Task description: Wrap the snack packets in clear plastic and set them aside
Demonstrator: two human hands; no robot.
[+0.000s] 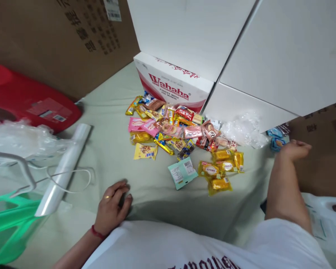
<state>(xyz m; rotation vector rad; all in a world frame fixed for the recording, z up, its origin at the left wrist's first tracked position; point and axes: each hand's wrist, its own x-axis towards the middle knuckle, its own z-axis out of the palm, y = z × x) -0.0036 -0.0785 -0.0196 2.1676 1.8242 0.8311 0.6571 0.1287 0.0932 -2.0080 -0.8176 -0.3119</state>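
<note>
My left hand (113, 203) rests on the pale green sheet (106, 112), fingers loosely bent and thumb apart, holding nothing. It wears a ring and a red wrist band. At far right, my right hand (295, 148) is beside several blue-wrapped packets (277, 137); its fingers point right and are partly hidden, so I cannot tell whether it grips anything. Between the hands lies a pile of wrapped snacks (172, 129) in mixed colours. Nearer me are a mint-green packet (182, 173), a yellow packet (145, 151) and a group of yellow-wrapped cakes (222, 166).
Behind the pile stands a Wahaha carton (170, 84) against white panels (280, 48). Clear crumpled plastic (245, 130) lies right of the pile. Leftward are a red jug (30, 97), a white roll (65, 168) and a green bag (11, 228). A white jug (329, 220) stands at right.
</note>
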